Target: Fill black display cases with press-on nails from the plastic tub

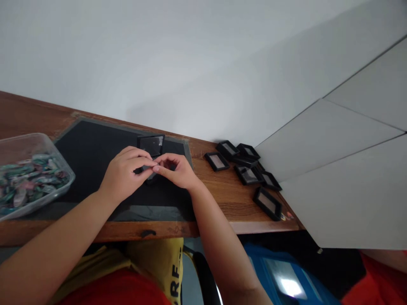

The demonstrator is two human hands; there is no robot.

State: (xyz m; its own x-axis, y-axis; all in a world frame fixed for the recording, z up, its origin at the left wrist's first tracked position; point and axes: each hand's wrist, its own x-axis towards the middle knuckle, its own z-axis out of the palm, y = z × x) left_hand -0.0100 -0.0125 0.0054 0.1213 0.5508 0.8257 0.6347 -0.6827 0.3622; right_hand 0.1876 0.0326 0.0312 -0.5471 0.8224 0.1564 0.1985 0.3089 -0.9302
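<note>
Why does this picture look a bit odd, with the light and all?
In the head view, light is soft, with a faint shadow on the wall; bright glare hits the blue item; the red cloth at lower right looks blurred; the table edge runs aslant; detail between the left hand and right hand is too small to tell.

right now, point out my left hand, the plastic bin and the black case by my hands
Left hand (122, 171), head view: back of hand.
Plastic bin (51, 195), head view: near rim.
Black case (153, 145), head view: clear panel.
</note>
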